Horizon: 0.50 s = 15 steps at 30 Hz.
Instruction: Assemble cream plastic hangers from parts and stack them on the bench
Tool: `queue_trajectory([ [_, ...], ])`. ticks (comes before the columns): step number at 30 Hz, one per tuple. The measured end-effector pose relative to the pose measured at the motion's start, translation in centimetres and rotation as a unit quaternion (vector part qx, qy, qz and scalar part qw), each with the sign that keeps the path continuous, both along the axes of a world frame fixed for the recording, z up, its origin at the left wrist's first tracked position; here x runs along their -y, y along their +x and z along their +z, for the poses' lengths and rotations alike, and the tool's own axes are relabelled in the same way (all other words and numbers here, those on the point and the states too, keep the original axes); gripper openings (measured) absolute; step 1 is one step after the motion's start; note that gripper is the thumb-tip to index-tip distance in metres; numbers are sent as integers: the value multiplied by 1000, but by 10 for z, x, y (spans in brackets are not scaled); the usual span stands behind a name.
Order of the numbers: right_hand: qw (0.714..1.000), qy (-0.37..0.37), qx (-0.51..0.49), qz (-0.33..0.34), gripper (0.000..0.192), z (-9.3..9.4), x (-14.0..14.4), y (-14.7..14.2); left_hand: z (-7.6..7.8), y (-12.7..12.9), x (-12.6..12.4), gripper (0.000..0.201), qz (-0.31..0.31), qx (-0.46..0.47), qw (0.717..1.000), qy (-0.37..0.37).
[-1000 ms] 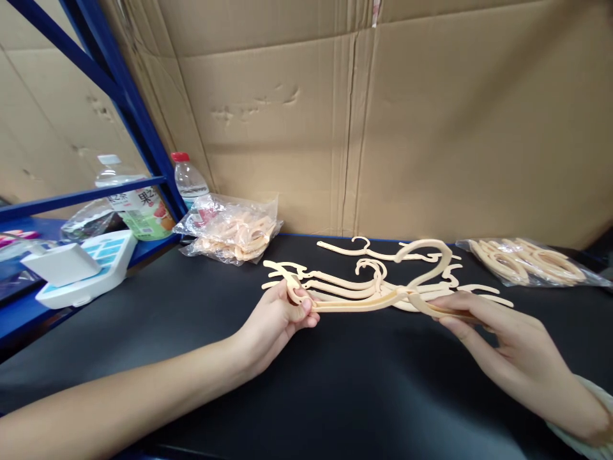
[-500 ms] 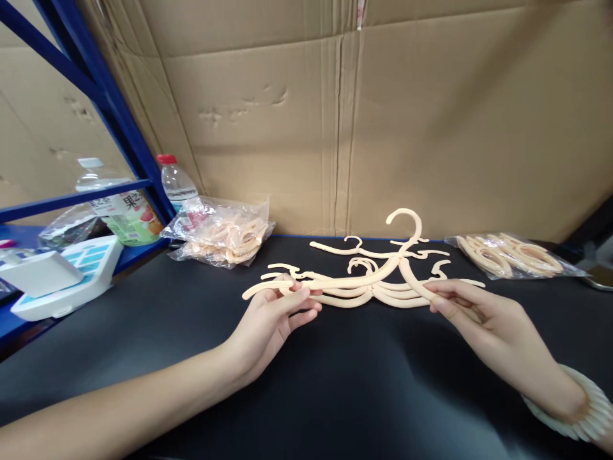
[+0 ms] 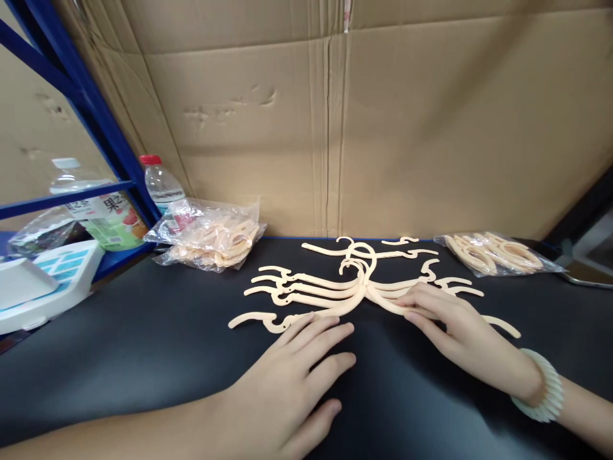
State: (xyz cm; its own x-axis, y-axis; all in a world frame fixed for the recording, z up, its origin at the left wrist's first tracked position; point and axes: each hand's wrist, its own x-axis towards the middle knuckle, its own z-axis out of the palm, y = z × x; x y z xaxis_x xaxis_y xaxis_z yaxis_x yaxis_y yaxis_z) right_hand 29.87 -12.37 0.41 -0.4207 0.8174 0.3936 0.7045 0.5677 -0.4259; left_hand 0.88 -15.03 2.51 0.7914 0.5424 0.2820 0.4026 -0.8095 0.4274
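Peach plastic folding clothes hangers lie on the black tabletop (image 3: 201,358). The nearest, the front hanger (image 3: 385,303), lies flat with its hook towards the back and overlaps a row of similar hangers (image 3: 318,292). My right hand (image 3: 462,335) pinches its right arm between thumb and fingers, covering part of it. With fingers spread, my left hand (image 3: 292,383) rests by its left arm; the fingertips overlap the arm, and whether they touch it I cannot tell. Behind the row lies another hanger (image 3: 325,250), with a small loose-looking peach piece (image 3: 400,242) near it.
A clear bag of peach hanger parts (image 3: 218,239) lies at the back left, another bag (image 3: 500,253) at the back right. A blue rack (image 3: 103,137), drink bottles (image 3: 160,185) and a white-and-blue device (image 3: 57,281) stand on the left. A cardboard wall (image 3: 268,147) closes the back.
The front hanger has come down from mid-air onto the tabletop, in front of the row. My left hand has let go and spread its fingers; my right hand has moved left and keeps its pinch.
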Motion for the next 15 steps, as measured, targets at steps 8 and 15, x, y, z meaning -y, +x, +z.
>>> queue_trajectory([
  [8, 998, 4, 52, -21, 16, -4, -4, 6, -4, -1, -7, 51, 36, -124, 991, 35],
  [15, 998, -5, 57, -36, 17, -2, -5, 7, -5, -2, -9, 48, 39, -129, 990, 37],
])
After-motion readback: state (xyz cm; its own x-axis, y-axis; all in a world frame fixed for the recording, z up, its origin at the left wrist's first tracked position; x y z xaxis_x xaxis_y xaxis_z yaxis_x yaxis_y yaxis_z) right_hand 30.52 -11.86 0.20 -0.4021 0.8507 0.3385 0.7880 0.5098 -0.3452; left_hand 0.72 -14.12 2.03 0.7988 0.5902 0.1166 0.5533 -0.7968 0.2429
